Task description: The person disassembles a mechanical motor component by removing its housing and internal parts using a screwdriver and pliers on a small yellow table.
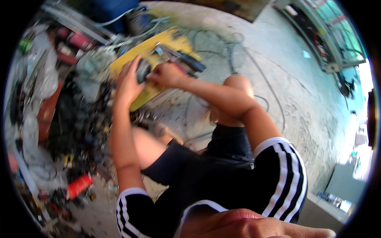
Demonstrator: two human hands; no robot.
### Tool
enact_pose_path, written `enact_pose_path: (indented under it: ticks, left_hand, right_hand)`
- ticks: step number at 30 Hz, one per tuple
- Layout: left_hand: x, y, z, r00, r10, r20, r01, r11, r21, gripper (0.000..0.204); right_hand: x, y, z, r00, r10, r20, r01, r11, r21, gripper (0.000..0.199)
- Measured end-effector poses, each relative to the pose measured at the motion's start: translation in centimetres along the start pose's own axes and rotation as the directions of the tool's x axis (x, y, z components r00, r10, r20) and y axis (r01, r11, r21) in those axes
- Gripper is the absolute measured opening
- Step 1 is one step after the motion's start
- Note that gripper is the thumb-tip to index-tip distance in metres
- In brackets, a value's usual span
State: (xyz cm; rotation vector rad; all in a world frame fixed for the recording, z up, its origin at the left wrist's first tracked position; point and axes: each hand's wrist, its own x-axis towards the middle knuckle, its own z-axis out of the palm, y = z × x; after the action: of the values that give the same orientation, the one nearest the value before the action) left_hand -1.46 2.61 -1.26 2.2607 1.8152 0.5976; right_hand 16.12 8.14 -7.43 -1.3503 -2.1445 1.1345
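Grey round part: it was [143, 71] between the two hands, above the yellow worktop [145, 47]; blur hid its details.
Left hand: it [129, 84] was gripping the part from the side, fingers along the far edge and thumb nearer the body.
Right hand: it [168, 75] was curled in at the part's right side; I could not tell whether its fingers gripped the part or something small.
Hand tools: they [191, 62] lay on the worktop beyond the right hand, dark-handled, within reach.
Step in hand: apparently, the left hand steadied the part while the right worked at its side.
Next move: to my judgement, it called for a firm left hold and careful right fingertips.
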Motion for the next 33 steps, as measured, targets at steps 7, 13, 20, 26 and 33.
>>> enact_pose_path:
  ticks: [7, 13, 20, 26, 33]
  left_hand:
    - [-1.0, 0.3, 0.6, 0.987, -0.149, 0.054, 0.131, 0.96, 0.248, 0.107]
    - [-0.7, 1.2, 1.3, 0.985, -0.17, 0.015, 0.15, 0.906, 0.396, 0.113]
    - [0.5, 0.4, 2.0, 0.972, -0.22, 0.081, 0.148, 0.843, 0.517, 0.11]
    - [1.4, 0.4, 2.4, 0.938, -0.338, 0.074, 0.241, 0.791, 0.562, 0.098]
    - [1.9, -0.9, 2.6, 0.954, -0.298, 0.03, 0.245, 0.835, 0.493, 0.085]
  right_hand:
    - [-0.6, -0.8, 0.5, 1.0, -0.018, -0.014, 0.019, 0.999, 0.05, 0.051]
    - [-0.4, -1.0, 0.5, 0.998, -0.068, 0.021, 0.069, 0.991, -0.115, 0.056]
    - [-0.2, -1.6, 1.2, 0.996, -0.083, -0.027, 0.073, 0.961, -0.268, 0.059]
    - [1.0, -1.2, 0.9, 0.987, -0.065, 0.147, 0.087, 0.985, -0.152, 0.066]
    - [2.8, 1.0, 3.4, 0.984, -0.046, 0.174, 0.013, 0.983, 0.184, 0.071]
